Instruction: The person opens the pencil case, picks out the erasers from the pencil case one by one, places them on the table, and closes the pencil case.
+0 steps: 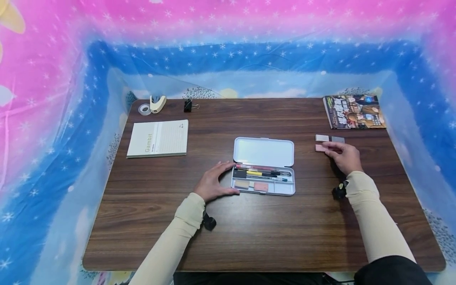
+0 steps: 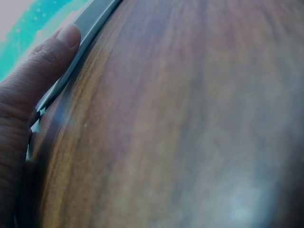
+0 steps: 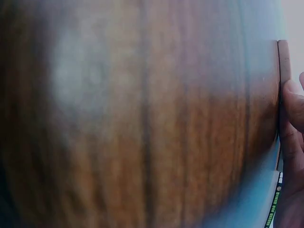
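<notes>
A white pencil case [image 1: 263, 152] lies with its lid laid back at mid-table. Inside are several pens [image 1: 263, 173], a beige eraser [image 1: 242, 184] and a pink eraser [image 1: 261, 186]. My left hand [image 1: 211, 184] holds the case's left end, fingers at the back and thumb at the front corner; the left wrist view has the thumb against the case wall [image 2: 90, 33]. At right, my right hand [image 1: 346, 157] pinches another pink eraser [image 1: 319, 148] on the table. Just behind it lie a white eraser [image 1: 322, 138] and a grey eraser [image 1: 338, 139].
A notebook [image 1: 158, 138] lies at left. Behind it are a tape roll [image 1: 144, 109], a cream-coloured stapler-like tool [image 1: 158, 104] and a black binder clip [image 1: 188, 105]. A colourful book [image 1: 356, 112] lies at the back right corner of the wooden table [image 1: 270, 233].
</notes>
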Available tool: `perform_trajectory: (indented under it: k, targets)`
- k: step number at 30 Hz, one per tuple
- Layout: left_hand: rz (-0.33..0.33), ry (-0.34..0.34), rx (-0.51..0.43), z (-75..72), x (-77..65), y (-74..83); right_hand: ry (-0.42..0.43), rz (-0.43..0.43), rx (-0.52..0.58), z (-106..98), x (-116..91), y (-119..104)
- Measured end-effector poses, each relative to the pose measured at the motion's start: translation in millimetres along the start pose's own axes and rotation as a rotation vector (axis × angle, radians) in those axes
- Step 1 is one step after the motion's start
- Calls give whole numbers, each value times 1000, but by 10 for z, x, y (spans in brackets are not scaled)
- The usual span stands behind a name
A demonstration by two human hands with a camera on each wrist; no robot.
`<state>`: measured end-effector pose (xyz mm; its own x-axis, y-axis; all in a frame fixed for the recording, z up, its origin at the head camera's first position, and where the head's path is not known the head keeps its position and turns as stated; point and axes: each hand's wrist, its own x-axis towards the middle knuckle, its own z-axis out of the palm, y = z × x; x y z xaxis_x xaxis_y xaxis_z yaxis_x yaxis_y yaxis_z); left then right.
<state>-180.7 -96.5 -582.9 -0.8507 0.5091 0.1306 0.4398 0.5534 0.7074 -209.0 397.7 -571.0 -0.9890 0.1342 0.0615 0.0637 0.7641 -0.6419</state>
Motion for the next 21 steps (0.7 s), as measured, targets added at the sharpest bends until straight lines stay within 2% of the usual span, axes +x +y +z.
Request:
perform_trajectory:
  k: [5, 10, 13, 16, 18, 21]
  targets:
    - [-13, -1, 10, 9, -1, -2, -8, 11, 29, -2, -7, 18]
    - [-11, 2, 7, 5, -9, -13, -50, 24, 85, -17, -6, 33]
    - [-10, -2, 11, 6, -13, -19, -27, 28, 93, -43, -58, -13]
    - [-7, -6, 12, 8, -12, -23, 36, 15, 111, -33, -144, -182]
    - [-6, -9, 11, 9, -9, -25, 68, -26, 140, 27, -204, -374]
    - [-8, -13, 9, 8, -3, -28, 33, -134, 199, 214, -293, -750]
